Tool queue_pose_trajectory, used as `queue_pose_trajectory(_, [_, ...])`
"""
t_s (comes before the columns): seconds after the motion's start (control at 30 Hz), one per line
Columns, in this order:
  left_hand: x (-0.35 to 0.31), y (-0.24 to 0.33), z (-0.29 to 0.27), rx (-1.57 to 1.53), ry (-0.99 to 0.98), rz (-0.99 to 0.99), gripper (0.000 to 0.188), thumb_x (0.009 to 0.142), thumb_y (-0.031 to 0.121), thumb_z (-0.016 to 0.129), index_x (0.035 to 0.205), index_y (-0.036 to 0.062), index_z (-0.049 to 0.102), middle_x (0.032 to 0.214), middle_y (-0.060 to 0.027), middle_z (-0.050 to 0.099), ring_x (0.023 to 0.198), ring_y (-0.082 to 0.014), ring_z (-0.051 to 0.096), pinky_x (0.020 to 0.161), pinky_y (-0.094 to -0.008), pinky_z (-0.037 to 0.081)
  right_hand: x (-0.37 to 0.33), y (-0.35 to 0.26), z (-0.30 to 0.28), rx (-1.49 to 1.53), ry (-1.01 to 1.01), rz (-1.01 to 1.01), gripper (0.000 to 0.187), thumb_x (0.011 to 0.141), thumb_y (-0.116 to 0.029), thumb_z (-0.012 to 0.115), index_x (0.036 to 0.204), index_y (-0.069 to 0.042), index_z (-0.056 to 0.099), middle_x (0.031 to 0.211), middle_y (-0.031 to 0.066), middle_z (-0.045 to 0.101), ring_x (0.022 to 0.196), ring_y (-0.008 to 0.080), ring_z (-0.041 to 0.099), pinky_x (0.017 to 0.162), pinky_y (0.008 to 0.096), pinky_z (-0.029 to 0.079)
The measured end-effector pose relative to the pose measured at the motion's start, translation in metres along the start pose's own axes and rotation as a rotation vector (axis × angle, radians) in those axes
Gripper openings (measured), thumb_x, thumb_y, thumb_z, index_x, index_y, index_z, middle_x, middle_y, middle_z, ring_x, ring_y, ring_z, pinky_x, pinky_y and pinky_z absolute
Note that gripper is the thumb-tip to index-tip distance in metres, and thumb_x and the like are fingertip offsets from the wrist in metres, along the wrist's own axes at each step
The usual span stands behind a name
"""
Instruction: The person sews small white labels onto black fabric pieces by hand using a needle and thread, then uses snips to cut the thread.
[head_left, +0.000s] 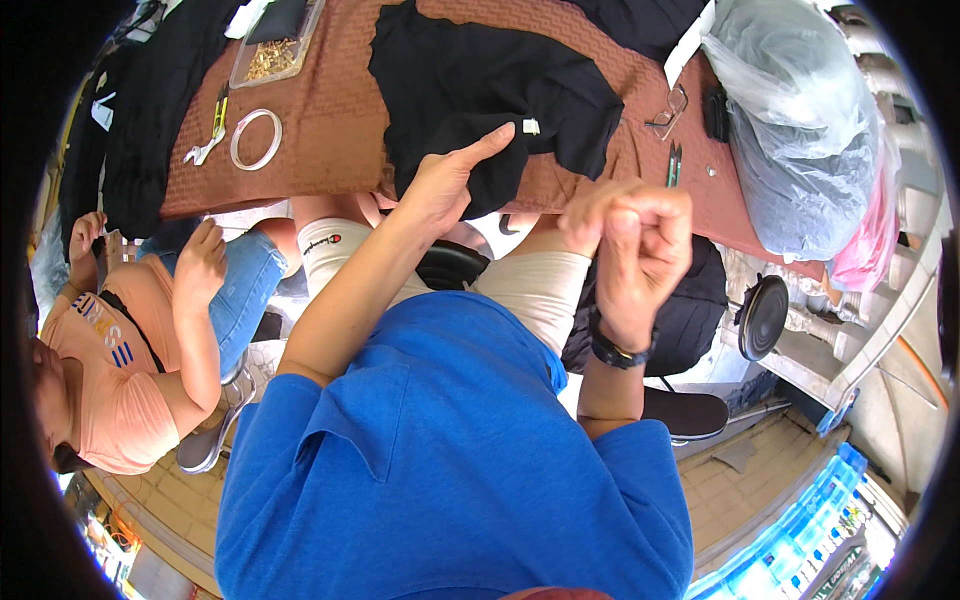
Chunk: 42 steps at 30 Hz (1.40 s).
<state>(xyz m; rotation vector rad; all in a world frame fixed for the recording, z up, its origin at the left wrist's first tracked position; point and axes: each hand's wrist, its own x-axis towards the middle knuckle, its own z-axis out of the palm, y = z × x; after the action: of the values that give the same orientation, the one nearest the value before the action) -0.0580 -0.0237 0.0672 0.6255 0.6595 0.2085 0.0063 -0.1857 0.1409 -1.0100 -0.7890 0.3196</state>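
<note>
The left hand clamps one black cloth on the brown-covered table, thumb beside its one white tag. The right hand is raised apart, thumb against curled fingers; blur leaves any thread there uncertain. Step in hand: apparently fine work near the tag. The next move calls for steady cloth. Counted nearby: one clear ring, one pair of glasses, one clear box.

The cloth is showing plain black, its tag white, against the reddish-brown, weave-patterned tablecloth. The wearer's shirt is looking solid blue, the shorts cream.
</note>
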Motion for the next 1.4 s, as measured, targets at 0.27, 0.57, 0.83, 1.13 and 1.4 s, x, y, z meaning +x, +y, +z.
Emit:
queue_pose_trajectory(0.27, [0.014, -0.014, -0.012, -0.17, -0.051, -0.176, 0.04, 0.09, 0.016, 0.073, 0.119, -0.0069, 0.06, 0.115, -0.0131, 0.066, 0.108, -0.0205, 0.064, 0.096, -0.034, 0.052, 0.007, -0.102, -0.043, 0.259, -0.268, -0.118, 0.016, 0.092, -0.012, 0.069, 0.097, -0.01, 0.053, 0.066, 0.0027, 0.064, 0.049, 0.0101, 0.049, 0.049, 0.0257, 0.035])
queue_pose_trajectory(0.57, [0.014, -0.016, -0.004, -0.213, -0.151, -0.198, 0.034, 0.093, 0.015, 0.069, 0.121, -0.0027, 0.062, 0.119, -0.0083, 0.064, 0.109, -0.016, 0.062, 0.1, -0.0298, 0.05, -0.002, -0.155, -0.054, 0.563, -0.391, -0.379, 0.015, 0.083, -0.008, 0.075, 0.081, -0.003, 0.061, 0.061, 0.0078, 0.067, 0.043, 0.0081, 0.044, 0.044, 0.0213, 0.031])
queue_pose_trajectory(0.83, [0.02, -0.02, -0.009, -0.203, -0.092, -0.157, 0.032, 0.092, 0.016, 0.071, 0.117, -0.0013, 0.063, 0.112, -0.007, 0.066, 0.103, -0.0154, 0.064, 0.095, -0.0295, 0.052, -0.013, -0.178, -0.066, 0.567, -0.457, -0.51, 0.012, 0.083, -0.004, 0.074, 0.081, -0.002, 0.062, 0.064, 0.0064, 0.069, 0.044, 0.0065, 0.044, 0.045, 0.0187, 0.031])
queue_pose_trajectory(1.13, [0.021, -0.022, -0.013, -0.214, -0.064, -0.165, 0.035, 0.089, 0.015, 0.074, 0.118, -0.0029, 0.063, 0.114, -0.0084, 0.066, 0.107, -0.0171, 0.063, 0.096, -0.0298, 0.051, -0.028, -0.194, -0.075, 0.528, -0.483, -0.604, 0.01, 0.082, -0.004, 0.072, 0.082, -0.002, 0.063, 0.066, 0.0073, 0.07, 0.048, 0.0098, 0.054, 0.048, 0.0199, 0.041])
queue_pose_trajectory(1.4, [0.007, -0.002, 0.004, -0.356, -0.215, -0.182, 0.03, 0.091, 0.011, 0.071, 0.118, -0.0016, 0.063, 0.115, -0.0096, 0.066, 0.104, -0.0159, 0.065, 0.095, -0.0269, 0.053, -0.035, -0.197, -0.079, 0.518, -0.595, -0.62, 0.01, 0.084, -0.005, 0.071, 0.084, 0.001, 0.064, 0.069, 0.0139, 0.07, 0.052, 0.0174, 0.062, 0.05, 0.0243, 0.05])
